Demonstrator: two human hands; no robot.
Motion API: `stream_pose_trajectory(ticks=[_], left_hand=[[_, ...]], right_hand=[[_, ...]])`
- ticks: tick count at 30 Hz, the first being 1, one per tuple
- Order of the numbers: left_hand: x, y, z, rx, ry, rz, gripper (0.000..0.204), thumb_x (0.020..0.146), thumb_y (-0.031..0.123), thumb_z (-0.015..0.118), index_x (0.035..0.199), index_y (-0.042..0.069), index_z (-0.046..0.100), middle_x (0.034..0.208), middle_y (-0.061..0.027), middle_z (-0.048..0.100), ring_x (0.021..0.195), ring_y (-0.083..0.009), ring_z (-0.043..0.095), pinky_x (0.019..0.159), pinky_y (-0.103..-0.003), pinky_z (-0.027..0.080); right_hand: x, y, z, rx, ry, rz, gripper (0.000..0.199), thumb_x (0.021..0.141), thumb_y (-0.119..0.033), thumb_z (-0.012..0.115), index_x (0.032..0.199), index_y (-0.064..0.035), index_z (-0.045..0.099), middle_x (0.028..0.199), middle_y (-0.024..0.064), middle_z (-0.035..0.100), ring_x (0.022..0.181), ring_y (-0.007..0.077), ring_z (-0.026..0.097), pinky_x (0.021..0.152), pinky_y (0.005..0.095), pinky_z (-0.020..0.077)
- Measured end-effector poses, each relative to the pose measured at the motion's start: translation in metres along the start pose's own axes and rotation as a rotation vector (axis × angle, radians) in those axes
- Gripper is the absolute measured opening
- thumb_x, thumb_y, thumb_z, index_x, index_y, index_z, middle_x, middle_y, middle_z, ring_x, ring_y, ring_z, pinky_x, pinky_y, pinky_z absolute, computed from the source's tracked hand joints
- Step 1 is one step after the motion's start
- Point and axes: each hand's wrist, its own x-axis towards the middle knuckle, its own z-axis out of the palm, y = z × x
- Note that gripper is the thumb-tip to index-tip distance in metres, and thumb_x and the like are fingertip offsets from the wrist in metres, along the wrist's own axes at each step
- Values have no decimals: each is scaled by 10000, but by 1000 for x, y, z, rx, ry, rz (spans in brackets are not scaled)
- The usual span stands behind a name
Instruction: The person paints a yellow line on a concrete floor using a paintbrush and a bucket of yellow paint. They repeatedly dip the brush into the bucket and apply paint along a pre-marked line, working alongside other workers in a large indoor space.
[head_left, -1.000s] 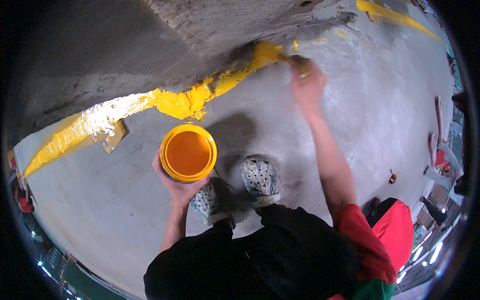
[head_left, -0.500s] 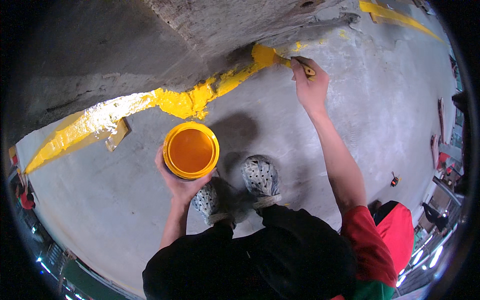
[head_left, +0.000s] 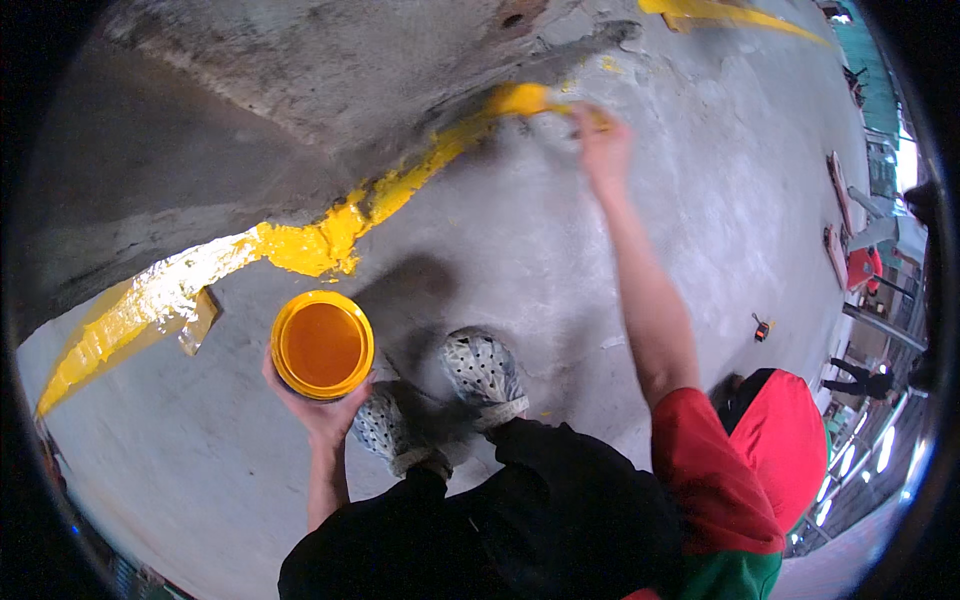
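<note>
My left hand (head_left: pixel 318 405) is wrapped round a round yellow tub (head_left: pixel 322 345) with orange-yellow paint inside, held over the floor. Stretched out ahead, my right hand (head_left: pixel 605 150) grips a paintbrush (head_left: pixel 580 110) by its handle; motion blurs both. Thick yellow paint coats the brush's bristles (head_left: pixel 520 99), which touch the joint where the floor meets the grey concrete block. A wet yellow paint strip (head_left: pixel 310 245) runs along that joint from the lower left up to the brush. It is thick and uneven, and it shines strongly at left.
The rough concrete block (head_left: pixel 240 130) overhangs the far left. Tape (head_left: pixel 199 322) lies beside the left paint strip, and another yellow strip (head_left: pixel 730 14) is at the top right. A tape measure (head_left: pixel 762 327) lies on the grey floor, right. A person (head_left: pixel 860 380) stands far off.
The view has swung, so floor and block appear shifted left and the tub sits lower left. The brush stays on the joint, its bristles now pointing more sideways.
</note>
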Motion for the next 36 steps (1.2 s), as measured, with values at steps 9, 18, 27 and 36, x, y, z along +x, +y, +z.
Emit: stream_pose_trajectory(ticks=[9,18,27,36], left_hand=[[-6,-11,-10,-6,59,-11,1211,583,345,974,1487,47,224,1416,-157,379,1335,-287,425,1132,-437,344],[-9,-13,-17,58,33,15,1178,574,368,975,1462,48,271,1402,-154,372,1325,-292,422,1126,-425,346],[-13,-13,-17,72,33,18,1184,579,362,977,1463,35,261,1412,-167,387,1329,-297,432,1127,-438,352],[-5,-10,-10,55,0,40,1218,585,323,977,1479,35,201,1430,-178,401,1331,-304,460,1138,-462,366]], right_hand=[[-64,-37,-28,125,-60,-140,221,940,-198,658,1043,-26,750,721,24,667,665,105,603,620,265,480],[-143,-127,62,41,-258,-481,163,893,-130,689,1009,-21,725,908,160,717,815,280,707,724,369,548],[-124,-108,54,-128,-97,-536,144,868,-102,673,990,-40,720,883,134,698,809,319,666,730,416,533],[-148,-126,37,40,-254,-369,167,876,-115,671,1019,-47,724,903,139,709,809,320,689,732,402,550]])
